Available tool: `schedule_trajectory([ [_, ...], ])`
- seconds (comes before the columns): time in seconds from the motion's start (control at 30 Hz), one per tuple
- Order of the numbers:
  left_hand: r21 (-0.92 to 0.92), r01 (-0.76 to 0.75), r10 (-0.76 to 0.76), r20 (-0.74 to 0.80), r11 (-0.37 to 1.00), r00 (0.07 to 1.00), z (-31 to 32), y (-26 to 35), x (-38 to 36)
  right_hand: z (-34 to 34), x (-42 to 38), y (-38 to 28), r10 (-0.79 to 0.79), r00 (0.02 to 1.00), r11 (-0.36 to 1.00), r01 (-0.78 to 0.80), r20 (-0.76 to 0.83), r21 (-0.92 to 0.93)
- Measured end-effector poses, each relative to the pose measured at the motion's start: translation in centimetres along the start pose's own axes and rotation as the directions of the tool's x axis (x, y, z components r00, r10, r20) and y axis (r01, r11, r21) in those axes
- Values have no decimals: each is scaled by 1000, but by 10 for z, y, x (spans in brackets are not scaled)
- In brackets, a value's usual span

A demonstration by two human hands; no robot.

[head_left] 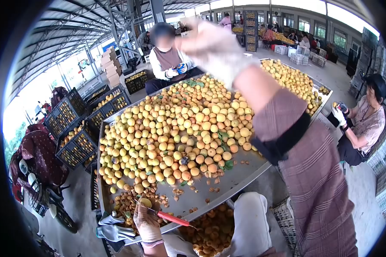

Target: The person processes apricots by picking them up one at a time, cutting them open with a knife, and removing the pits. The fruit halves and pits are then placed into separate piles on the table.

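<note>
Small yellow-orange apricot (145,202): pinched in gloved left hand (147,222) at near edge of large shallow metal sorting table (244,176), fingers closed around fruit, held low and close to body over heap of brown pits and split halves (128,201). Red-handled small knife (170,218): lying across same hand, blade toward fruit, handle pointing right; whether gripped or merely resting against fingers cannot be told.

Gloved right hand (214,45): raised high and far forward above pile, blurred, apparently empty; open or closed cannot be told. Plaid sleeve with dark cuff band (304,171) filling right of view.

Loose pile of whole yellow-orange apricots (180,128): covering most of table, thinning toward near edge, a few green leaves mixed in. Tray of halved apricots (212,231): below table edge, beside knee, probably placed there to catch cut fruit.

Spare grey work gloves (113,229): at table's near-left corner. Black plastic crates of apricots (79,137): stacked left of table. Seated person in white sleeves (169,60): at far side, hands together. Seated person in dark cap (364,120): at right side, holding something small.
</note>
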State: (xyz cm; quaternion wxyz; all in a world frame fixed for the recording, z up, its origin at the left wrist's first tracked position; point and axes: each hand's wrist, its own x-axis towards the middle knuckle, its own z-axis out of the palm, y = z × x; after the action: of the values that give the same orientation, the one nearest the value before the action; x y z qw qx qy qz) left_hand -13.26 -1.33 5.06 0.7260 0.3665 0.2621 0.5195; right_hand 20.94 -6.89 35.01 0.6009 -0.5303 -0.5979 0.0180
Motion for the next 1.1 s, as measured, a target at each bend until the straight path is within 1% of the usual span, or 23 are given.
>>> schedule_trajectory([
  [0.03,-34,-1,0,-18,999,1000,-4,-3,2,24,-35,-4,12,1000,1000,-12,-14,-5],
  [0.07,-47,2,-3,-24,999,1000,-7,-7,3,45,-67,13,176,981,947,-193,87,256],
  [0.1,-63,3,-5,-31,998,1000,-8,-10,4,70,-108,36,265,924,780,-373,276,502],
  [0.13,-61,-2,0,-27,998,1000,-6,-14,4,100,-152,66,339,878,733,-471,337,491],
  [0.17,-94,3,-3,-1,996,1000,-10,-22,10,120,-189,73,388,805,851,-500,448,162],
  [0.2,-54,0,-1,-17,999,1000,-2,-20,5,138,-226,79,432,698,767,-617,571,174],
  [0.23,-8,4,-4,-33,1000,999,5,-18,-1,155,-254,77,433,543,490,-812,720,318],
  [0.27,16,1,0,-59,1000,998,5,-22,1,161,-267,69,377,587,839,-544,717,4],
  [0.3,14,3,-2,-75,1000,997,7,-26,2,195,-306,100,338,619,814,-570,709,110],
  [0.33,47,24,-20,-83,999,996,2,-33,4,184,-294,63,298,591,669,-689,750,277],
  [0.37,77,45,-38,-94,996,995,-3,-41,7,194,-307,67,307,667,794,-573,679,203],
  [0.43,109,46,-38,-75,993,996,9,-47,5,212,-322,88,492,635,836,-535,595,-121],
  [0.47,132,38,-29,-66,991,997,15,-51,2,213,-330,95,493,618,831,-543,612,-120],
  [0.53,178,40,-27,-73,983,997,24,-53,4,214,-324,90,272,946,951,-237,177,-196],
  [0.63,342,17,-26,21,939,999,48,-47,-3,200,-313,87,358,920,896,-289,160,-338],
  [0.8,384,-39,-4,111,922,994,57,-59,5,202,-312,118,314,942,931,-280,120,-233],
  [0.83,436,7,-79,146,900,986,55,-58,8,213,-325,138,386,899,898,-417,207,139],
  [0.87,484,48,-151,177,874,973,54,-57,12,217,-331,150,409,857,713,-515,314,476],
  [0.9,487,53,-158,178,872,971,56,-56,15,211,-329,149,415,855,711,-518,310,476],
  [0.97,477,166,-309,238,863,921,61,-51,14,183,-312,132,470,667,584,-726,579,363],
  [1.0,467,156,-311,275,870,910,65,-51,15,155,-282,110,585,229,264,-961,778,85],
  [1.03,535,118,-324,308,837,895,60,-56,22,156,-291,117,595,255,277,-955,762,104],
  [1.1,458,104,-273,321,883,907,69,-63,31,170,-301,143,525,605,460,-793,598,399],
])
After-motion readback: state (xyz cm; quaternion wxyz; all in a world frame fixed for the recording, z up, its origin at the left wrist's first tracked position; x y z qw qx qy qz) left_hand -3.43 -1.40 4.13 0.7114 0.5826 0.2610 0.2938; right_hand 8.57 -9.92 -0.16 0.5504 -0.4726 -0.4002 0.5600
